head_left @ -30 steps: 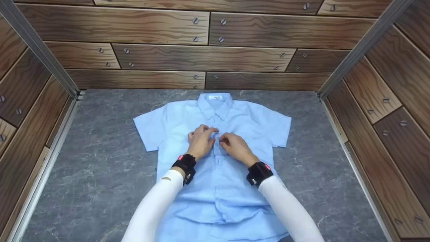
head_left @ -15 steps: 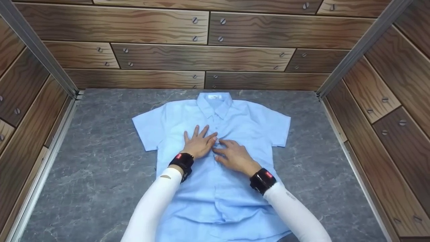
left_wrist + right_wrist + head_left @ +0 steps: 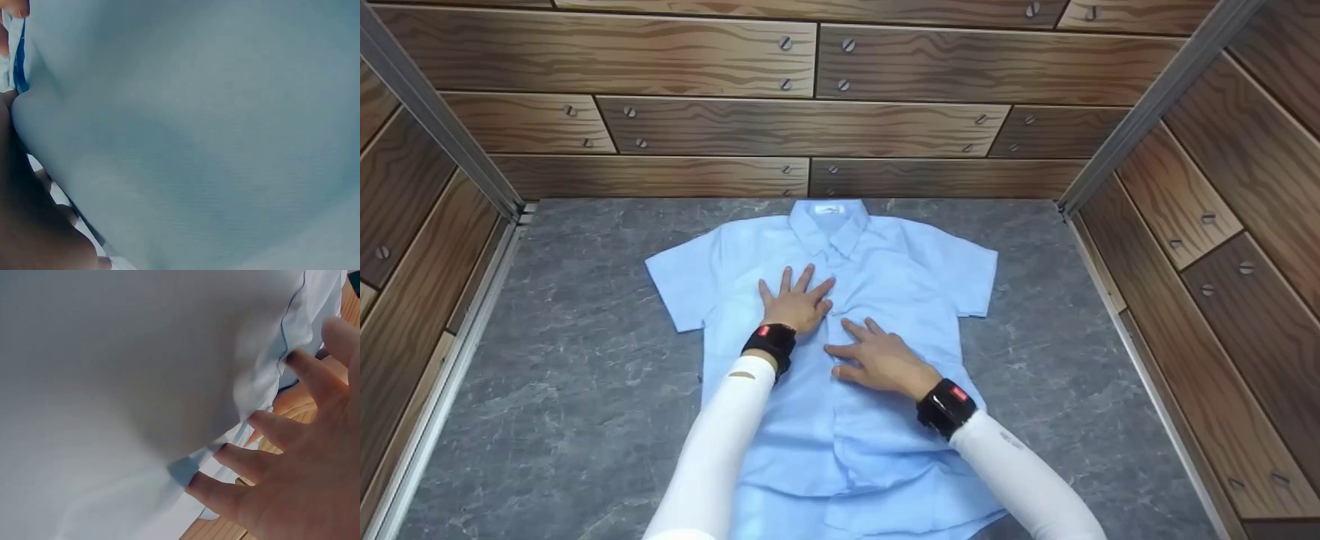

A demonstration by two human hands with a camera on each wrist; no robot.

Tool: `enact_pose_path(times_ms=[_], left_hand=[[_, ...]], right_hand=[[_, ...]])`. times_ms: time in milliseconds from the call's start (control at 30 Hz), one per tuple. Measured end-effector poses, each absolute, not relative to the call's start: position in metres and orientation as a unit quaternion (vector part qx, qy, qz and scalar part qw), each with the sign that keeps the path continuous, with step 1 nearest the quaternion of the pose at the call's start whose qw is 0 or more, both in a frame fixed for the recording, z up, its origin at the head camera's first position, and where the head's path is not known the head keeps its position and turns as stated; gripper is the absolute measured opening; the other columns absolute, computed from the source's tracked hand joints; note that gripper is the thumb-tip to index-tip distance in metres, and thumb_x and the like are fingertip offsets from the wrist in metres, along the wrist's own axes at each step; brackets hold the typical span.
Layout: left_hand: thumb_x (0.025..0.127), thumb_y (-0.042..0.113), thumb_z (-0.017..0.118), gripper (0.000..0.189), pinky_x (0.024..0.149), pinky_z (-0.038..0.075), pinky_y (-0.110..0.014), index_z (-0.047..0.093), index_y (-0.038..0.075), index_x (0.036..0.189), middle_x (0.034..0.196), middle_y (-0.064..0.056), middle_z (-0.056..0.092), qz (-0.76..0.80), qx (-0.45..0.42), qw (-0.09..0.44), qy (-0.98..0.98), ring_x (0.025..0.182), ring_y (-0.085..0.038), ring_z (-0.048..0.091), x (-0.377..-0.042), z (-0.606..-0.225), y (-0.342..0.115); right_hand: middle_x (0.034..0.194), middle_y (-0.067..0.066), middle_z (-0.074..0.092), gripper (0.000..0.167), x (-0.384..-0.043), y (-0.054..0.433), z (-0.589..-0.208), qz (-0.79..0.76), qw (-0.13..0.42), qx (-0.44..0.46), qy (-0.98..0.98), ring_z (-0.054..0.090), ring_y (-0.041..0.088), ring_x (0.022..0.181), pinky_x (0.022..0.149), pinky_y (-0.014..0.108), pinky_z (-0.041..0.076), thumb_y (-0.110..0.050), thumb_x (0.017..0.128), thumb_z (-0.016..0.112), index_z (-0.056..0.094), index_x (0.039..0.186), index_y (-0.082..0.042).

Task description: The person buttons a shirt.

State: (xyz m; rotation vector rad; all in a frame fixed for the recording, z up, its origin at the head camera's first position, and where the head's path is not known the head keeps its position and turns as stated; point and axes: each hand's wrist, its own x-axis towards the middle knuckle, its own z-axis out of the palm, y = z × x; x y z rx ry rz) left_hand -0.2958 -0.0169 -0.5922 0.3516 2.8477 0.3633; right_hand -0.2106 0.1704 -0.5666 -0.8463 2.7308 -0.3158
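A light blue short-sleeved shirt (image 3: 780, 465) lies front up, its collar (image 3: 810, 229) toward the back wall and both sleeves spread. My left hand (image 3: 796, 306) rests on the chest just left of the button placket, fingers spread and pointing at the collar. Lower and to the right, my right hand (image 3: 885, 361) lies on the shirt with its fingers apart, tips reaching the placket. In the right wrist view the fingertips (image 3: 261, 417) touch the fabric. Mostly close, blurred cloth fills the left wrist view, with part of the left hand (image 3: 39, 230) at its lower left.
Under the shirt is a grey marbled tabletop (image 3: 585, 420). Wood-patterned panels (image 3: 697, 127) wall the back and both sides, with metal rails (image 3: 457, 127) at the corners. Creases (image 3: 847, 480) cross the shirt near its hem.
Both hands were fingering the placket with bent fingers. The fingers have since straightened and spread, the left hand on the chest, the right hand lower down. The view has shifted slightly.
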Motion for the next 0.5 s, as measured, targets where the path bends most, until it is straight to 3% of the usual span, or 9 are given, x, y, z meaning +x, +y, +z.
enact_pose_path(times_ms=[267,500], left_hand=[[0.100,0.051,0.039,0.049,0.108,0.001,-0.073,0.028,0.047,0.148,0.163,0.002,0.014,0.117,0.105,0.098,0.983,0.149,-0.040,0.005,-0.297,-0.592,-0.012],[0.100,0.049,0.040,0.050,0.110,0.006,-0.071,0.041,0.031,0.147,0.160,-0.009,0.024,0.147,0.113,0.073,0.980,0.148,-0.040,0.013,-0.289,-0.589,-0.013]], right_hand=[[0.159,0.012,0.026,0.053,-0.207,0.171,-0.564,-0.109,0.163,-0.291,0.936,0.024,0.053,0.139,0.099,0.070,0.033,-0.060,0.092,0.049,0.049,0.140,-0.038],[0.147,0.012,0.046,0.047,-0.226,0.179,-0.561,-0.153,0.111,-0.245,0.951,0.044,0.034,0.134,0.104,0.054,0.040,-0.046,0.099,0.048,0.050,0.141,-0.026]])
